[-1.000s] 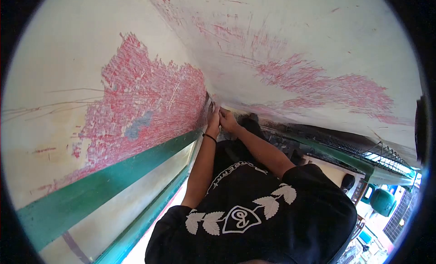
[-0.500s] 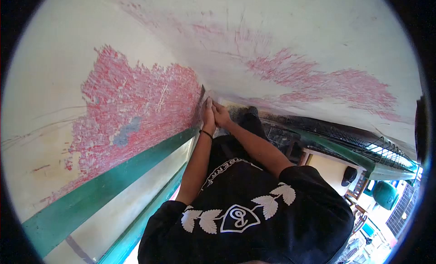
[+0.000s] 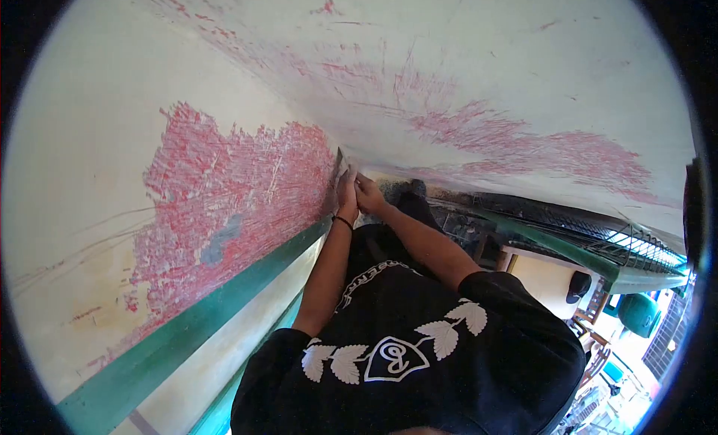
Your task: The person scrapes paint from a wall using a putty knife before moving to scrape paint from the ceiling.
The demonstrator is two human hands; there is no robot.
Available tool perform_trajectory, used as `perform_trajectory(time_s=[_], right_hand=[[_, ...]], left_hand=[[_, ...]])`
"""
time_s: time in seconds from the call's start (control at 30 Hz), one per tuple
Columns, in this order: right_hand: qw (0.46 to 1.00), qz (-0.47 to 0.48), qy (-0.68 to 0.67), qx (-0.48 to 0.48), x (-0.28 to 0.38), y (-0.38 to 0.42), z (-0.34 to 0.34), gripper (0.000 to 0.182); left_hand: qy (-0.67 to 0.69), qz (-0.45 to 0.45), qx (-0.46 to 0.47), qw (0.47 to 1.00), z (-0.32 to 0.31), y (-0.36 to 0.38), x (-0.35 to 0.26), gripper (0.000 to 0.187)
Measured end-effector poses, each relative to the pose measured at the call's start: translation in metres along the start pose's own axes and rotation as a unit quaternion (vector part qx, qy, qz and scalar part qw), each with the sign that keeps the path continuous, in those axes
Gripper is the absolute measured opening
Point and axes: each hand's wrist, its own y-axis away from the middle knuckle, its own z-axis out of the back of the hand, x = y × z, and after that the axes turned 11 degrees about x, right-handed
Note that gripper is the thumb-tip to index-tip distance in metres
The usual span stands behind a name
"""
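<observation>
Both hands are together low in the wall corner, closed around a scraper (image 3: 340,157) whose thin dark blade points up along the corner edge. My left hand (image 3: 347,192), with a dark band at its wrist, is on the left side of the grip. Pressed against it from the right is my right hand (image 3: 369,195), fingers curled. The scraper's handle is hidden inside the hands. Beside the blade, the left wall has a large scraped patch of red and pink paint (image 3: 239,173) with a small grey-blue spot.
On the right wall (image 3: 464,53), red streaks (image 3: 553,151) show through the pale paint. A green band (image 3: 202,315) runs along the left wall below the patch. At the right are a green ledge with a wire rack (image 3: 636,248), a dark cap (image 3: 578,286) and a green rounded object (image 3: 638,314).
The view has tilted, so the walls appear lower in the picture. Both hands stay on the scraper in the corner, shifted only slightly.
</observation>
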Motion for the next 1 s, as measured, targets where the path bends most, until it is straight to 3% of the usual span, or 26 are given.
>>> perform_trajectory(time_s=[0.07,0.17,0.27,0.37,0.47,0.57,0.67,0.77,0.87,1.0], right_hand=[[0.995,-0.077,-0.011,0.065,0.024,0.013,0.008,0.059],[0.985,-0.124,0.012,0.122,0.013,0.022,0.003,0.065],[0.997,-0.023,0.016,0.078,-0.003,0.015,-0.003,0.058],[0.995,-0.046,-0.062,0.064,-0.002,0.0,0.006,0.048],[0.992,-0.092,-0.053,0.068,0.0,-0.007,0.018,0.041],[0.985,-0.143,0.015,0.093,-0.003,-0.008,0.021,0.039],[0.98,-0.17,-0.038,0.097,-0.008,-0.001,0.014,0.042],[0.997,-0.043,0.004,0.071,-0.024,0.006,0.004,0.043],[0.986,-0.116,-0.064,0.097,0.02,0.011,0.016,0.046],[0.99,-0.121,-0.007,0.078,0.025,-0.001,0.022,0.05]], left_hand=[[-0.06,0.048,0.014,0.997,0.005,0.009,-0.001,0.066],[-0.019,0.083,-0.014,0.996,0.02,0.006,0.025,0.067],[-0.069,-0.036,0.038,0.996,0.031,-0.004,0.035,0.071],[-0.098,0.014,0.025,0.995,0.013,-0.007,0.012,0.072],[-0.137,-0.007,0.01,0.99,0.003,-0.019,0.012,0.073],[-0.12,0.049,-0.006,0.992,0.0,-0.019,0.008,0.071],[-0.254,-0.012,-0.001,0.967,-0.008,0.009,-0.014,0.07],[-0.227,-0.015,-0.02,0.974,0.023,-0.019,0.04,0.074],[-0.228,-0.035,-0.017,0.973,0.004,0.004,0.015,0.074],[-0.223,-0.052,-0.035,0.973,-0.01,0.002,-0.002,0.07]])
